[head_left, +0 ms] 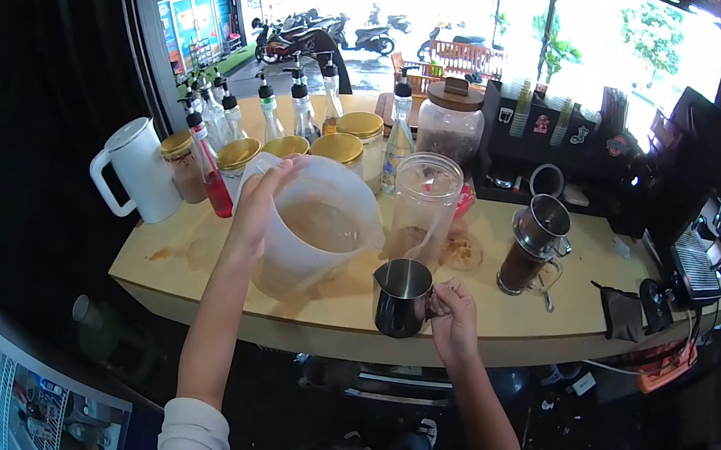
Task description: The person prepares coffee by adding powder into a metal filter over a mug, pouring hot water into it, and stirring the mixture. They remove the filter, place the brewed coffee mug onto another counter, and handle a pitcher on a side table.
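My left hand (262, 199) is closed round the handle side of a large translucent plastic pitcher (302, 258), its spout facing right. Through its open mouth a brownish tint shows inside; I cannot tell how much liquid there is. A small dark metal milk jug (400, 313) is gripped by its handle in my right hand (453, 319), at the counter's front edge. It looks upright, with its spout turned left toward the pitcher. Just behind the jug stands a clear open jar (426, 203) with some brown powder low inside.
Pump-top syrup bottles (269, 114) and gold-lidded jars (345, 148) crowd the counter (507, 316) behind the pitcher. A white jug (141, 169) stands left. At right are a glass with a metal drip filter (532, 240), a dark cloth (618, 311) and a black machine (696, 186).
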Motion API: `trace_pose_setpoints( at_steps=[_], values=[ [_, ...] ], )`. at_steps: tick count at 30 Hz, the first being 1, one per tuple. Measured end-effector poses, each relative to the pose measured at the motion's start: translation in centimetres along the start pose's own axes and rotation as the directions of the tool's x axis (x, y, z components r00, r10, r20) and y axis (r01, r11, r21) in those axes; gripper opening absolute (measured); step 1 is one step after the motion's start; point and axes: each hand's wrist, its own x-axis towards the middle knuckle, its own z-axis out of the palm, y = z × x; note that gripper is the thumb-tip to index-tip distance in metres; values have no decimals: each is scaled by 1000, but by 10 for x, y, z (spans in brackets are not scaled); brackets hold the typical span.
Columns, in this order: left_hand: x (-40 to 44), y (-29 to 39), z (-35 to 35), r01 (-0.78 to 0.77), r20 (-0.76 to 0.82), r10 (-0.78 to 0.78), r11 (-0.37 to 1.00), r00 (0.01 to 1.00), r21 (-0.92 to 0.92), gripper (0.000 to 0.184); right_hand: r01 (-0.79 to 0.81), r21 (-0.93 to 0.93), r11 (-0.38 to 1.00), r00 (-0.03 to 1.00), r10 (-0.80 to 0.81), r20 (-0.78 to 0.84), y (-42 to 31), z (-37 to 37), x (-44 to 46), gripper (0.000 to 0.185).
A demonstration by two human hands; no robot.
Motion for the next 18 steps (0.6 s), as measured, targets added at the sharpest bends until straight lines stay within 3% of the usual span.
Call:
trace_pose_setpoints(
  at_steps=[8, 18],
  values=[
    [-6, -2, 31, -20, 98, 6, 990, 995, 141, 42, 30, 23, 999, 998, -29, -58, 1, -15, 0, 23],
    [-9, -14, 45, -73, 159, 45, 983, 986, 171, 34, 62, -27, 998, 993, -65, -102, 8, -32, 4, 23]
  ],
)
